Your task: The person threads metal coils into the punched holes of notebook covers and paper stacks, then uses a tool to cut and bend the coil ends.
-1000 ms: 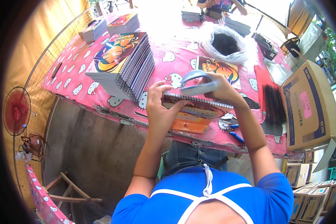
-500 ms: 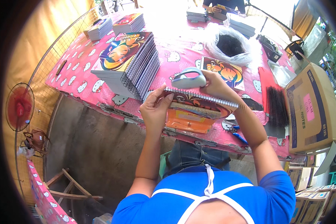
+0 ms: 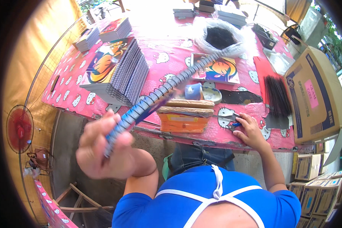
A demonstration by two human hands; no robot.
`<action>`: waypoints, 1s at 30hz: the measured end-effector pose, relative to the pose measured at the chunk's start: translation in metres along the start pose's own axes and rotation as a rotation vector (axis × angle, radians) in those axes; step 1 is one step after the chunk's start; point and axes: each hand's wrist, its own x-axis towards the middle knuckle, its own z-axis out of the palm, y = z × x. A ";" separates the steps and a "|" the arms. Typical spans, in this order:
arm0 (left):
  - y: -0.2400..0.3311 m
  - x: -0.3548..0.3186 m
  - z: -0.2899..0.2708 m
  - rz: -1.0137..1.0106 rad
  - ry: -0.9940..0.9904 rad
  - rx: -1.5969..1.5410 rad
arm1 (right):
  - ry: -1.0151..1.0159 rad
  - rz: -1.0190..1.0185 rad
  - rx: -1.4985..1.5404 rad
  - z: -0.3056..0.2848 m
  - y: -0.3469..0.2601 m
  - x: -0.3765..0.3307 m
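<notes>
My left hand [image 3: 106, 148], blurred by motion, grips one end of a spiral notebook [image 3: 167, 89]. The notebook is lifted off the table and tilted, its coiled spine facing me and its far end pointing up to the right. My right hand [image 3: 250, 131] rests low on the table with fingers curled over blue-handled pliers [image 3: 236, 124], mostly hidden beneath it. Between the hands stands an orange block [image 3: 184, 123] topped by a worn board [image 3: 186, 108]. Just behind that lies a rounded grey-white hand device [image 3: 209, 94], partly covered by the notebook.
A tall stack of spiral notebooks [image 3: 121, 74] stands left. Beyond the notebook, another colourful notebook [image 3: 220, 70] lies flat, near a plastic bag [image 3: 201, 36] of black material. Black coils [image 3: 277, 97] and a large carton [image 3: 319, 98] are at the right. A red fan [image 3: 19, 123] stands far left.
My left hand has raised the notebook toward me and to the left. My right hand has let go of the grey-white device, now on the table, and moved down onto the pliers.
</notes>
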 end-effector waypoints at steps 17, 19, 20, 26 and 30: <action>-0.027 -0.118 0.030 -0.403 -0.489 -0.031 | 0.396 -0.307 0.426 -0.029 -0.130 0.019; -0.026 -0.118 0.031 -0.445 -0.465 -0.045 | 0.307 -0.310 0.563 -0.025 -0.129 0.022; -0.026 -0.119 0.030 -0.409 -0.469 -0.032 | 0.261 -0.312 0.630 -0.021 -0.127 0.024; -0.035 -0.111 0.029 -0.212 -0.428 0.069 | -0.541 0.162 1.773 -0.014 -0.113 0.032; -0.076 -0.049 0.014 -0.195 -0.016 0.130 | 0.192 -0.180 0.623 -0.011 -0.080 0.027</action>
